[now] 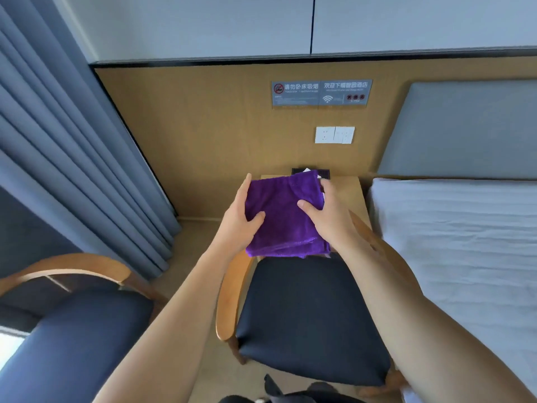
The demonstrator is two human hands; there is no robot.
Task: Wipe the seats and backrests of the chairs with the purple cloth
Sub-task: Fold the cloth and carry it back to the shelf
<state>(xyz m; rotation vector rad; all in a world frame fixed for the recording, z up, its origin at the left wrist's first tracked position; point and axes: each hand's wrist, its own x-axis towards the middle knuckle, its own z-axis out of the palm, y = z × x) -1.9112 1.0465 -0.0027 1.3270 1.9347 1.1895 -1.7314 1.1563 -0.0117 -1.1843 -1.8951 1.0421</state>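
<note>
A folded purple cloth (282, 210) is held up between both hands above the back of the middle chair. My left hand (239, 216) grips its left edge, thumb on top and fingers behind. My right hand (328, 216) grips its right side, thumb pressed on the front. Below them stands a wooden chair with a dark seat (311, 318) and a curved wooden backrest (232, 289), partly hidden by my arms. A second chair with a blue seat (81, 338) and a curved wooden backrest (72, 266) stands at the lower left.
A small wooden bedside table (350, 193) stands behind the cloth with a dark box (325, 171) on it. A bed with white sheets (453, 245) fills the right. Grey curtains (72, 158) hang at the left. The wood wall panel carries signs (321, 93) and sockets (334, 134).
</note>
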